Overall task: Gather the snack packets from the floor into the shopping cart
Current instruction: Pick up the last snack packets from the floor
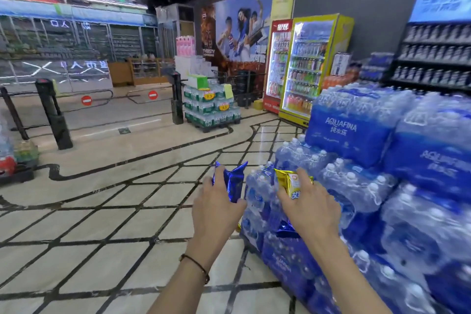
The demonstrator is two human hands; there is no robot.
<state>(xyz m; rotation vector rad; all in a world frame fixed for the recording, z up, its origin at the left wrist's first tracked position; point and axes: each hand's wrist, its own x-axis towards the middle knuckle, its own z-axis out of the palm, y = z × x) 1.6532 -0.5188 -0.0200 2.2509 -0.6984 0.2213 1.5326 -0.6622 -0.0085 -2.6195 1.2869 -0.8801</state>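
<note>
Stacked shrink-wrapped water packs [362, 186] fill the view from two to five o'clock, blue film tight over rows of white-capped bottles, the top packs printed AQUAFINA. Behind them at one o'clock stand two lit glass-door coolers [303, 69], their shelves packed with coloured drink bottles. At twelve o'clock a smaller pallet of green-labelled water [211, 107] carries yellow price tags. The floor [102, 211] is glossy cream tile crossed by dark lines.

Both hands are raised at the centre. The left hand [216, 214] grips a blue packet [233, 181], crinkled shiny foil that sticks up past the fingertips at twelve o'clock from the hand. The right hand [311, 209] is closed on a yellow packet [290, 182], also foil, which juts out at eleven o'clock; a scrap of blue foil [286, 231] shows beneath this palm, at seven o'clock. A thin dark bracelet [197, 266] circles the left wrist. No cart is in view.
</note>
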